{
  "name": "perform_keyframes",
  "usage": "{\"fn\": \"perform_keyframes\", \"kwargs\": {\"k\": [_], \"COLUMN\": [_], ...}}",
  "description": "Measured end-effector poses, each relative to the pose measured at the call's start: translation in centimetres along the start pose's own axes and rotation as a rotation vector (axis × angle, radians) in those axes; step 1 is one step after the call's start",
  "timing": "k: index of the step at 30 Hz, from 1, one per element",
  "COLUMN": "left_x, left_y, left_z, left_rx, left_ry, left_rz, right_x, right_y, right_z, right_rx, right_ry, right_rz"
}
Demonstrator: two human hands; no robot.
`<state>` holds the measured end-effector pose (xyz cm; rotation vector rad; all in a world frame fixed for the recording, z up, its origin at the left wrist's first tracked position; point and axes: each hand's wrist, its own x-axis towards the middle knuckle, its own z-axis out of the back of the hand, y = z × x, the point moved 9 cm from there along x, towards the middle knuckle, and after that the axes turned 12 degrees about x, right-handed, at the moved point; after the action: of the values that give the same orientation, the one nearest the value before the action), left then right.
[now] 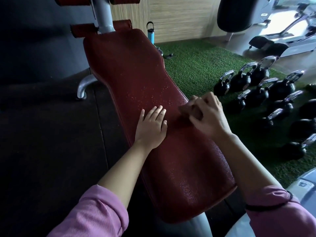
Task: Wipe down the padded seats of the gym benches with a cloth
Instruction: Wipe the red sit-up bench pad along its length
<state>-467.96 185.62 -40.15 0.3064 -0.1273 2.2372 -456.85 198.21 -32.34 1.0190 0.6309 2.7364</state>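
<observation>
Where the droplets lie: on the middle of the pad (136, 79), a long dark-red padded bench surface running from the near edge up toward the grey post (104, 16)
Cloth (188, 108): a small brownish wad, blurred, on the pad's right edge and partly hidden under the fingers that hold it
Right hand (207, 115): curled over the cloth and gripping it — knuckles up, at the pad's right edge
Left hand (151, 124): flat on the pad, palm down, fingers straight and close together, just left of the cloth
Sleeves (95, 212): pink, pushed up both forearms; a dark band circles the right one
Rollers (83, 29): red padded rolls on either side of the post, beyond the pad's far end
Foot (84, 86): a curved metal frame piece on the dark floor left of the pad
Bottle (151, 32): blue with a black lid, standing by the wood-panelled wall beyond the pad
Turf (196, 65): green, right of the bench
Kettlebells (256, 89): black with shiny handles — clustered on the turf, well right of the pad
Bag (236, 12): a black punch bag hanging at the upper right
</observation>
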Motion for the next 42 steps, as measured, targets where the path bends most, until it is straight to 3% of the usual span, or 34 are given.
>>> {"fn": "perform_keyframes", "kwargs": {"k": [4, 9, 14, 23, 35, 42], "left_x": [0.2, 0.2, 0.3, 0.6, 0.4, 0.3], "left_y": [0.1, 0.1, 0.1, 0.2, 0.3, 0.3], "left_z": [-0.2, -0.2, -0.2, -0.2, -0.4, -0.6], "left_rx": [-0.025, -0.026, -0.009, -0.019, -0.019, -0.003], "left_ry": [0.029, 0.028, 0.034, 0.033, -0.003, 0.010], "left_rz": [0.008, 0.005, 0.004, 0.002, 0.005, 0.006], "right_x": [-3.3, -1.8, -3.1, -3.5, 2.1, 2.5], "right_y": [-0.4, -0.1, -0.8, 0.5, -1.4, -7.5], "right_z": [-4.4, -2.4, -5.9, -5.5, -9.9, -7.9], "right_rx": [-0.063, -0.051, 0.053, -0.002, -0.128, -0.094], "right_ry": [0.281, 0.167, 0.352, 0.306, 0.257, 0.248], "right_rz": [-0.012, 0.032, 0.075, 0.200, 0.009, -0.304]}}
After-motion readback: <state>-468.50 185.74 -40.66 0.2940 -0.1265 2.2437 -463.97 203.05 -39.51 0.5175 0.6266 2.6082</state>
